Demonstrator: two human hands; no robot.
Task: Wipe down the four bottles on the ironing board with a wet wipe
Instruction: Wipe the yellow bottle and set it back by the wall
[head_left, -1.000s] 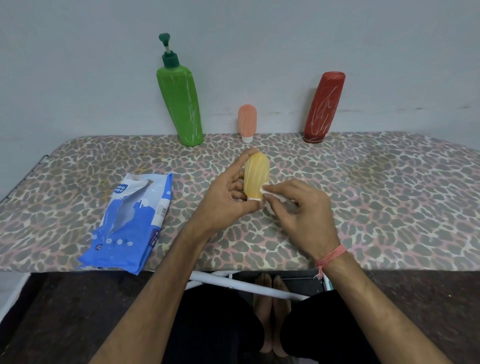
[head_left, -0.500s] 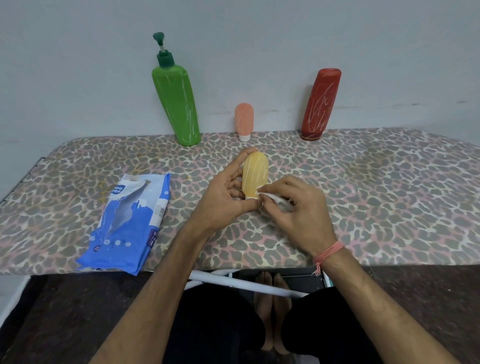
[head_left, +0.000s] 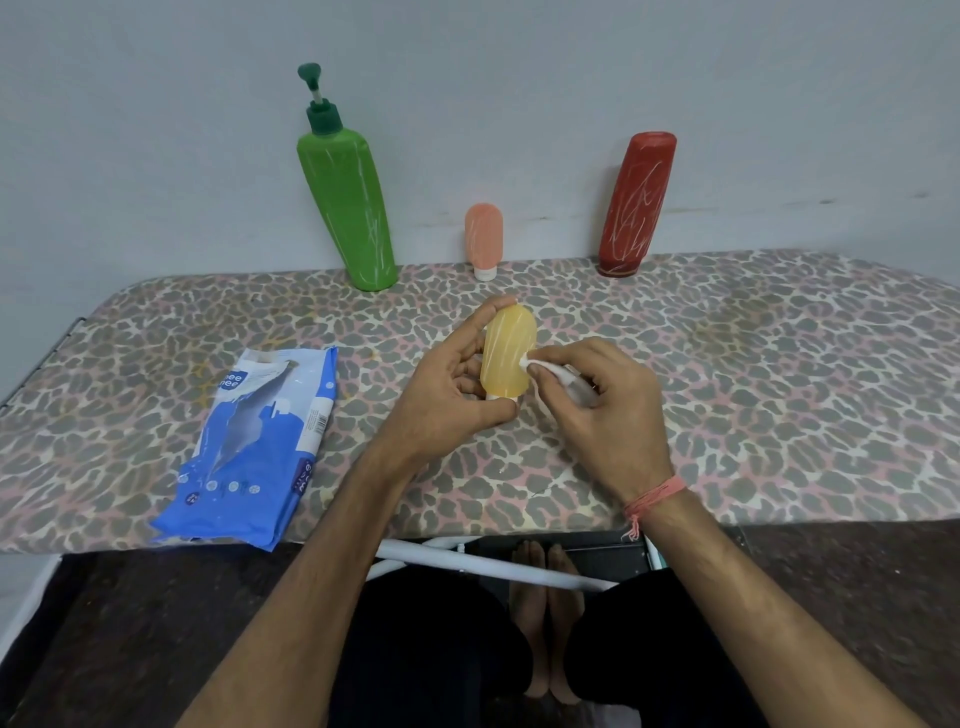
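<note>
Hands meet above the leopard-print ironing board: left hand curls round the small, soft-looking translucent yellow squeeze bottle, light and likely squashy, best pinched top and cap, while right hand presses a crumpled white wet wipe against its side.

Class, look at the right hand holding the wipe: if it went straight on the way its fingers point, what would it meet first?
The yellow bottle: the right hand already presses the wipe against its side, with the left hand just behind.
</note>
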